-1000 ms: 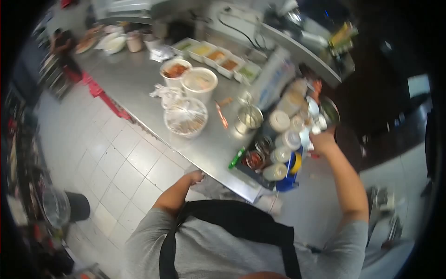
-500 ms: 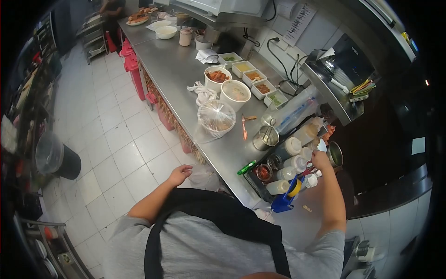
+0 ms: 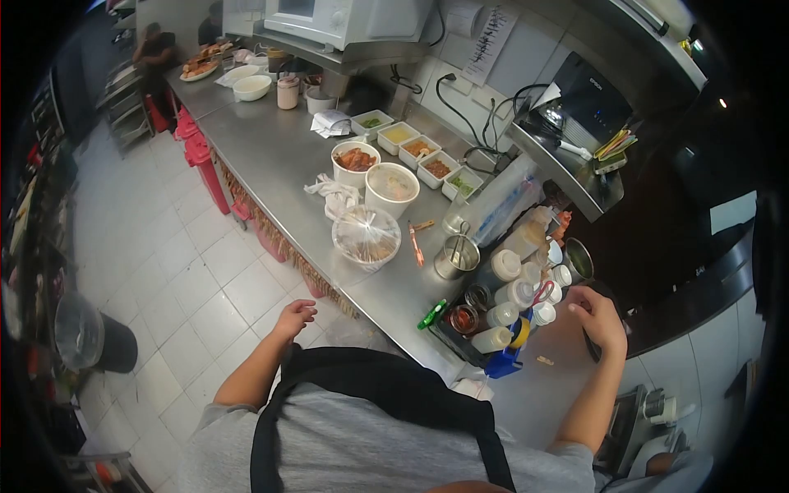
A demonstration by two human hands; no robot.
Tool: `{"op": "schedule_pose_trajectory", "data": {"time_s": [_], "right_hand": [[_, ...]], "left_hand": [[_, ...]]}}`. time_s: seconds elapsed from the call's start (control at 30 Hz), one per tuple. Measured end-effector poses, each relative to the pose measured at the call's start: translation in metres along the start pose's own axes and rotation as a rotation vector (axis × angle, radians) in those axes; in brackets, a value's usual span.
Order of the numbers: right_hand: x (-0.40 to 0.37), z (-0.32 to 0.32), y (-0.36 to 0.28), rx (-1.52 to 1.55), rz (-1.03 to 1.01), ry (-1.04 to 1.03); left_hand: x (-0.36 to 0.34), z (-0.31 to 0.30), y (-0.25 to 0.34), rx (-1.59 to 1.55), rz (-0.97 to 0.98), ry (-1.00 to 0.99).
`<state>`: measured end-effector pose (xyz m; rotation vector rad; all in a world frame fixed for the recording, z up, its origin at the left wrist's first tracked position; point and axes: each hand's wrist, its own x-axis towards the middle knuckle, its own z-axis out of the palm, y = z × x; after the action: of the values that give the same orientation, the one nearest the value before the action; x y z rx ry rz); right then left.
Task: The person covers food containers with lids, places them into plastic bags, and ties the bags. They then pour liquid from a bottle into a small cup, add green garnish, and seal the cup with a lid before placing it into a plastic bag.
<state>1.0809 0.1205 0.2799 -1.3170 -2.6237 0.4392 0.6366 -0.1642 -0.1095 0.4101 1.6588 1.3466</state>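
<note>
My right hand [image 3: 601, 319] hovers just right of the sauce bottles [image 3: 518, 292], its fingers loosely curved and apart, with nothing seen in them. Beside it, a blue tape dispenser [image 3: 505, 361] with yellow tape leans at the front of the bottle tray. My left hand [image 3: 296, 318] hangs off the counter's front edge, fingers lightly bent and empty. Nearest to that hand on the counter is a bowl wrapped in clear plastic [image 3: 366, 238]. Behind the bowl stand a white tub of pale food [image 3: 391, 189] and a white tub of reddish-brown food [image 3: 356, 163].
A steel pot with utensils [image 3: 457, 256] and an orange cutter [image 3: 416, 245] lie mid-counter. Small containers of toppings [image 3: 417, 149] line the wall. A printer shelf [image 3: 575, 168] overhangs the right side. A dark bin [image 3: 115, 345] stands on the floor; people [image 3: 156, 53] are far left.
My right hand has drawn back from among the bottles toward the right and down. My left hand has shifted slightly left. The view has turned, moving the counter things leftward.
</note>
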Motion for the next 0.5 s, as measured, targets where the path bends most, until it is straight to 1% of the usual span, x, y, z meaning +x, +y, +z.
{"op": "schedule_pose_trajectory", "data": {"time_s": [0.13, 0.23, 0.33, 0.5], "right_hand": [[-0.013, -0.004, -0.081, 0.074, -0.004, 0.017], [-0.006, 0.002, -0.144, 0.015, -0.097, 0.054], [0.008, 0.013, -0.189, 0.037, -0.227, 0.043], [0.021, 0.029, -0.261, 0.012, -0.254, 0.047]], "left_hand": [[0.023, -0.018, 0.038, 0.019, 0.059, -0.112], [0.049, -0.053, 0.052, 0.055, 0.082, -0.151], [0.076, -0.095, 0.058, 0.064, 0.107, -0.105], [0.109, -0.166, 0.077, 0.062, 0.148, -0.028]]}}
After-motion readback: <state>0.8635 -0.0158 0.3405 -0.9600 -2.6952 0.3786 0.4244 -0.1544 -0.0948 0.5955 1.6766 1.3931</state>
